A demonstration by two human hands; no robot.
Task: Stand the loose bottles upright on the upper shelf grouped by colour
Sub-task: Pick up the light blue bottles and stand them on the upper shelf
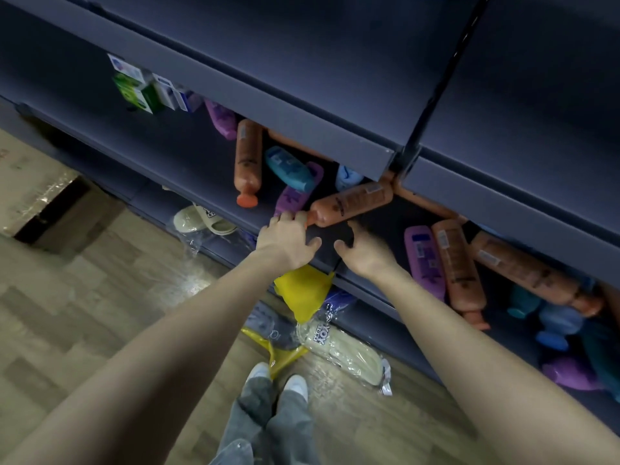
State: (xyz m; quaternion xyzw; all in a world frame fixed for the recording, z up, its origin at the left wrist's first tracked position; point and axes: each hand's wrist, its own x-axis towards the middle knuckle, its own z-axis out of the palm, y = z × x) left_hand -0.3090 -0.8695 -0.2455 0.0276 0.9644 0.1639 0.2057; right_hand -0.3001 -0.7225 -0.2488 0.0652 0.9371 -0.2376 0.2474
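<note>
Left hand (288, 238) has its fingers on the cap end of the orange bottle (352, 203), thumb splayed out to the side; the fingertips are hidden, so can't tell if they curl round the cap or just rest on it. Right hand (365, 250) is spread and holds nothing, hovering just below the bottle's body. The bottle lies on its side on the lower shelf (188, 156), cap toward the front edge and base tucked under the lip of the upper shelf (335, 45), which looks bare here. A purple bottle (293, 193) touches it by the cap, with a teal bottle (288, 169) on top of that and a second orange bottle (248, 162) lying beside them. More bottles are heaped to the right (459, 270). A yellow bag (303, 290) and wrapped slippers (342, 350) sit below. Risks: a cap-only hold is weak, so the round body could swing or slip and roll off the front edge. Pulling it out may knock the base on the upper lip or drag the purple and teal bottles along. Once stood up, a tall narrow bottle probably tips easily.
</note>
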